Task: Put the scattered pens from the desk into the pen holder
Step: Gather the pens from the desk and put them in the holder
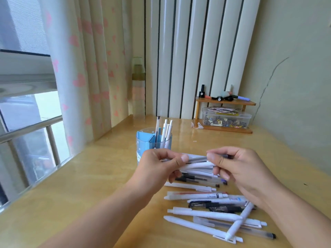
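Running along the far left, the wooden desk (75, 176) edge meets a window rail, with bare desk beside it. Next stands a blue pen holder (154, 145) with 4 pens upright inside. Just in front of it, the left hand (157, 169) and right hand (241, 169) each curl fingers around opposite ends of a bundle of pens (197, 166). Below them, scattered pens (211, 212) lie towards the near edge. A small wooden shelf (225, 102) stands far right.
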